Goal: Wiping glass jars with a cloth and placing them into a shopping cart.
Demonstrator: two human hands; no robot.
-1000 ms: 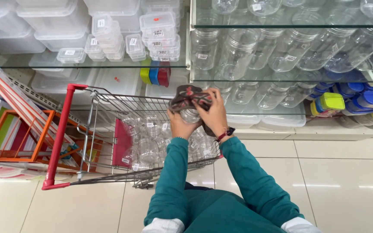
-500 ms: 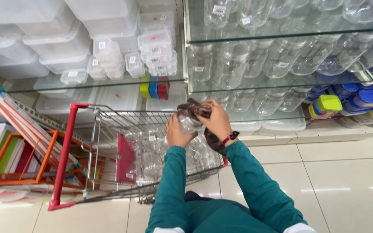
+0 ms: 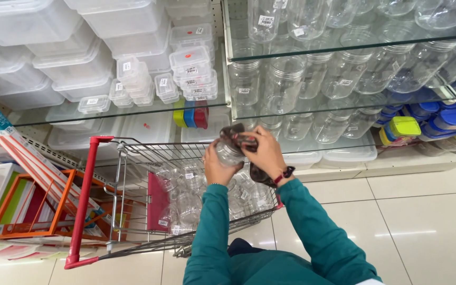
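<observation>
A clear plastic jar (image 3: 229, 153) sits just above the centre of the view, held up over the far end of a shopping cart (image 3: 133, 158). The left hand (image 3: 218, 168) cups it from below at about 7 o'clock, fingers closed around its body. The right hand (image 3: 264, 154), at the jar's 3 o'clock, clenches a dark cloth (image 3: 241, 138) pressed against the jar's top and side. The step in hand looks like wiping the jar clean, with the left hand steadying it. The next move probably calls for turning the jar in the left palm so the cloth meets an unwiped side, while keeping a firm hold, since the smooth plastic could slip. Below, at 7 o'clock, the cart's wire basket holds more clear jars (image 3: 186, 198). Beyond, at 12 to 2 o'clock, glass shelves (image 3: 344, 50) carry rows of similar jars, and stacked lidded storage boxes (image 3: 133, 31) fill the racks at 10 o'clock.
</observation>
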